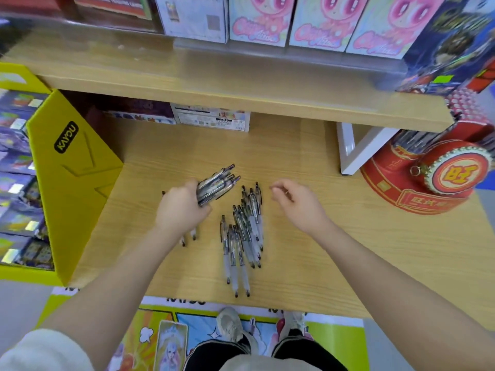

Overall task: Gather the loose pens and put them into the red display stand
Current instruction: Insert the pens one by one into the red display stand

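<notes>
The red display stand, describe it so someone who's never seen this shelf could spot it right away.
Start at the wooden counter under the upper shelf and follow it to the far right edge. There sits the red display stand, a round drum-like tub with a big bottle-cap emblem. It is the only red, round thing there; the display on the left is yellow and angular.

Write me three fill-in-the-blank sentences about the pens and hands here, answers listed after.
1. The bundle of pens is gripped by the ____ hand.
2. The right hand holds ____.
3. The loose pens lie on the ____ counter, left of the red display stand.

Answers: left; nothing; wooden
</notes>
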